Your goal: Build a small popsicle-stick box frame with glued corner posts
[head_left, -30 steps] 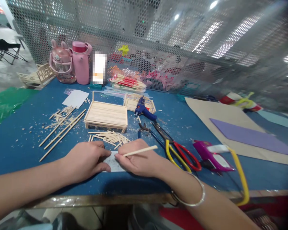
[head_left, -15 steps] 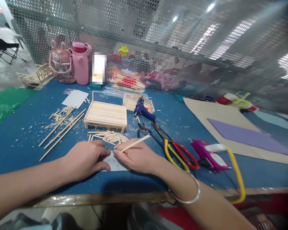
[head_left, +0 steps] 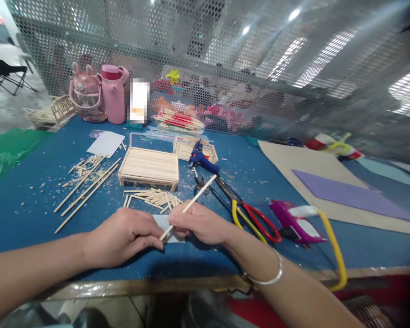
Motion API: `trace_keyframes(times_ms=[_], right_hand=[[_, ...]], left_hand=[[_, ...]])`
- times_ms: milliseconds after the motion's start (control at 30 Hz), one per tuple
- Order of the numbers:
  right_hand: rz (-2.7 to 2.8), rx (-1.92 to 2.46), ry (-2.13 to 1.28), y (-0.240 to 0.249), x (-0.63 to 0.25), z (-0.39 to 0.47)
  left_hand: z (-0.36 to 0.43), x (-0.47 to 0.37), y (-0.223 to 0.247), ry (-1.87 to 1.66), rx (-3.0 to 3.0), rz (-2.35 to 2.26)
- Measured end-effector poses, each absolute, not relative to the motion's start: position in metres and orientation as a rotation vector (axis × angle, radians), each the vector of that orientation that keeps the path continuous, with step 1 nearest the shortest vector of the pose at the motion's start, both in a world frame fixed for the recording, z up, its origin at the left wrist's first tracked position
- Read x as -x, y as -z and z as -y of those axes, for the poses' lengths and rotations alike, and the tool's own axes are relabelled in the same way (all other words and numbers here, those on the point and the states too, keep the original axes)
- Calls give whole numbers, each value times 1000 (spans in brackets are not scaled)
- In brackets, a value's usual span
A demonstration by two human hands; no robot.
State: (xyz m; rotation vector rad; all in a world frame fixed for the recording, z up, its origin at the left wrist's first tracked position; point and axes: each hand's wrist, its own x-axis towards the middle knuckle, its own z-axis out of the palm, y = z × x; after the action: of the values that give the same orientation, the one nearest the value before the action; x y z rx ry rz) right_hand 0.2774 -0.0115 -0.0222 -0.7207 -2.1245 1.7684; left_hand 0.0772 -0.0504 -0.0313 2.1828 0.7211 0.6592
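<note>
A thin wooden stick [head_left: 198, 196] slants up to the right, pinched near its middle by my right hand [head_left: 200, 223]. Its lower end meets the fingertips of my left hand [head_left: 130, 237], whose fingers are closed together; whether they grip the stick or something else is hidden. Under both hands lies a small pale sheet [head_left: 172, 236]. Just beyond them is a pile of short sticks [head_left: 157, 197], and behind it a small wooden stick frame with a slatted top [head_left: 150, 165].
Long sticks [head_left: 89, 191] lie at left near a white sheet [head_left: 105, 144]. A blue glue gun [head_left: 203, 159], red-and-yellow-handled cutters [head_left: 259, 221] and a purple device [head_left: 299, 223] lie right. Pink bottles [head_left: 113, 98] stand at the back by a perforated metal screen.
The stick in my right hand now stands steeper, its lower end moved toward my left fingertips. My right hand has turned slightly. The view has shifted a little.
</note>
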Motion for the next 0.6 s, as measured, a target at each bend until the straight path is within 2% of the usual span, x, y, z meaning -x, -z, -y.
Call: trace_keyframes(times_ms=[67,133,233,300,467,600], right_hand=[[2217,708,-1675,19,-278,12],[2369,742,-1336,14,-279,14],[2493,780,-733,10,-280,16],[2509,807,-493,11,-281,19],[2592,990,-215,19,-283,22],[2680,1007,-81,20,-286,22]], left_hand=[[51,-76,31,-606,-2210,-683],[50,-75,32,-630,-2214,-763],[48,-73,32,-875,-2152,-975],[47,-72,32,-1043,-2115,-1029],[49,-74,31,-1248,-2050,-1030],[48,-75,31,-1265,-1956,-1142]])
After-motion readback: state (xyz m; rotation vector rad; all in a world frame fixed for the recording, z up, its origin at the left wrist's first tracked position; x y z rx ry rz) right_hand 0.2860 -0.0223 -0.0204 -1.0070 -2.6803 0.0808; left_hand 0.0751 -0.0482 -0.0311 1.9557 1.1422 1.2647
